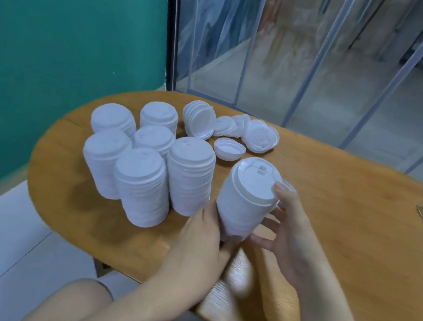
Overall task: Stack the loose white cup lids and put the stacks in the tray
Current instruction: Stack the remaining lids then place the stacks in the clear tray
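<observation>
A: So why both hands on that lid stack [246, 202]?
B: Probably steadying it: left hand [201, 240] wraps its base, right hand [287, 229] fingers curl round its side, tilted over the desk [332, 236], tray unseen

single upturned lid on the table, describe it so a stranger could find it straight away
On the wooden table, look past the stack held in both hands, toward the far edge. The upturned lid lies alone just in front of the toppled loose lids, hollow side up like a shallow bowl.
</observation>
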Demonstrator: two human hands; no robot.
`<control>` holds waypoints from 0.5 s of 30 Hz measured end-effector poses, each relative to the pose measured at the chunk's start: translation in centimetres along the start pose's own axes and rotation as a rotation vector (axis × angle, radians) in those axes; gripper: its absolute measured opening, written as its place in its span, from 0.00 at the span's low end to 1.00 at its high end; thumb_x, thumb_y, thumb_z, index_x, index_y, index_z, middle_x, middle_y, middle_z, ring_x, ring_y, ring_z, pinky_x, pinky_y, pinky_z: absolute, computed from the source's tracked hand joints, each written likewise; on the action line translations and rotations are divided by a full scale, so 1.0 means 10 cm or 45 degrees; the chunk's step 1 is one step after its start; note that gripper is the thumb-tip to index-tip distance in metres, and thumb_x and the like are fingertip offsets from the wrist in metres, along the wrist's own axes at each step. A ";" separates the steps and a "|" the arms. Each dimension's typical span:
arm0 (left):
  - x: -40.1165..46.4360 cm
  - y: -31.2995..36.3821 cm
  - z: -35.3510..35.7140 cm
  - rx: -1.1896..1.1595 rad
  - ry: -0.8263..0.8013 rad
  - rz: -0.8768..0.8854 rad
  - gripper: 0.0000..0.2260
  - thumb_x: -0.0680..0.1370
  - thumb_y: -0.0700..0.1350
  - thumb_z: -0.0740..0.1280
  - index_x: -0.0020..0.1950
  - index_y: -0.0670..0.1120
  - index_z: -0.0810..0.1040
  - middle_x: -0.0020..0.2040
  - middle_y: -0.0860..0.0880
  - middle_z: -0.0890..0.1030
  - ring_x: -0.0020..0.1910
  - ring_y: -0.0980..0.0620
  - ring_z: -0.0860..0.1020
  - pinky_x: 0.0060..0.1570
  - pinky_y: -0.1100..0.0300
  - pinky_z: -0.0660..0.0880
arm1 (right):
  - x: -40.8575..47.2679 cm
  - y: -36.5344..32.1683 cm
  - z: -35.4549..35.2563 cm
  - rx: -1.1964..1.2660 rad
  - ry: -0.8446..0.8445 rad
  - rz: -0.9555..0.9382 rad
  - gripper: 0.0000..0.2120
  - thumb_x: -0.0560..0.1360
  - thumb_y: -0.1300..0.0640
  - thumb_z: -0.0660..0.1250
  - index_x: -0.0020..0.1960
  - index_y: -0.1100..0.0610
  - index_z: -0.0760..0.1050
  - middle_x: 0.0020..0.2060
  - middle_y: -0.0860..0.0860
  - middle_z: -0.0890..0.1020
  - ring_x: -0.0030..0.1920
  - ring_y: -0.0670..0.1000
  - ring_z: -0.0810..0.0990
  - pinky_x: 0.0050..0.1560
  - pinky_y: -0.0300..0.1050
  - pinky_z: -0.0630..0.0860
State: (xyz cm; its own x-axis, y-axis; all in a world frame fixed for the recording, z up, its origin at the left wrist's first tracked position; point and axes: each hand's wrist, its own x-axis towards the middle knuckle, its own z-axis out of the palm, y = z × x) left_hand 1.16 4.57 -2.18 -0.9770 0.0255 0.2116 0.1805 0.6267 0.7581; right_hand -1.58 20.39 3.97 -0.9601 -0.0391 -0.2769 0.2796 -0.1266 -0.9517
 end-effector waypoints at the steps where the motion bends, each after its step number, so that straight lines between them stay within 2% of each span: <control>1: -0.06 -0.02 -0.06 -0.006 0.010 -0.013 0.22 0.78 0.54 0.72 0.68 0.55 0.69 0.63 0.58 0.77 0.63 0.58 0.74 0.61 0.57 0.73 | -0.04 0.01 0.06 -0.007 -0.019 0.023 0.23 0.57 0.31 0.72 0.49 0.38 0.85 0.52 0.45 0.85 0.52 0.50 0.83 0.53 0.53 0.80; 3: -0.17 -0.08 -0.16 0.009 0.025 -0.046 0.23 0.77 0.54 0.73 0.69 0.56 0.69 0.64 0.59 0.77 0.65 0.59 0.74 0.63 0.58 0.73 | -0.12 0.05 0.18 -0.029 -0.065 0.076 0.22 0.61 0.33 0.72 0.52 0.39 0.85 0.56 0.46 0.84 0.56 0.50 0.82 0.56 0.54 0.80; 7: -0.37 -0.21 -0.38 0.056 0.047 -0.094 0.24 0.76 0.53 0.75 0.68 0.57 0.69 0.62 0.60 0.78 0.62 0.61 0.76 0.59 0.64 0.73 | -0.22 0.13 0.39 -0.090 -0.169 0.129 0.30 0.63 0.32 0.72 0.62 0.44 0.81 0.60 0.43 0.83 0.62 0.49 0.81 0.64 0.60 0.79; 9: -0.44 -0.25 -0.48 0.075 0.062 -0.110 0.20 0.76 0.52 0.76 0.61 0.62 0.69 0.56 0.64 0.78 0.57 0.65 0.76 0.51 0.73 0.70 | -0.24 0.17 0.49 -0.111 -0.202 0.140 0.33 0.62 0.30 0.72 0.62 0.44 0.81 0.59 0.42 0.84 0.62 0.47 0.81 0.65 0.60 0.79; 12: -0.50 -0.28 -0.59 0.079 0.078 -0.144 0.19 0.77 0.50 0.75 0.53 0.66 0.67 0.50 0.67 0.76 0.54 0.74 0.73 0.48 0.77 0.69 | -0.24 0.23 0.63 -0.147 -0.258 0.117 0.35 0.62 0.25 0.70 0.63 0.43 0.80 0.59 0.38 0.83 0.61 0.44 0.81 0.65 0.58 0.79; 15: -0.50 -0.32 -0.63 0.075 0.097 -0.188 0.18 0.76 0.53 0.75 0.56 0.65 0.68 0.52 0.67 0.77 0.52 0.69 0.76 0.46 0.73 0.70 | -0.22 0.25 0.71 -0.170 -0.265 0.072 0.38 0.60 0.20 0.68 0.62 0.42 0.80 0.59 0.38 0.84 0.61 0.43 0.81 0.64 0.57 0.80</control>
State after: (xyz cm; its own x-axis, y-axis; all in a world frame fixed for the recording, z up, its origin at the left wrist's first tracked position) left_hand 6.18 -2.45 -1.81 -0.9806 -0.1281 0.1483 0.0263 0.6639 0.7474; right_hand 1.27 13.10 3.11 -0.9180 -0.2471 -0.3102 0.3169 0.0133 -0.9484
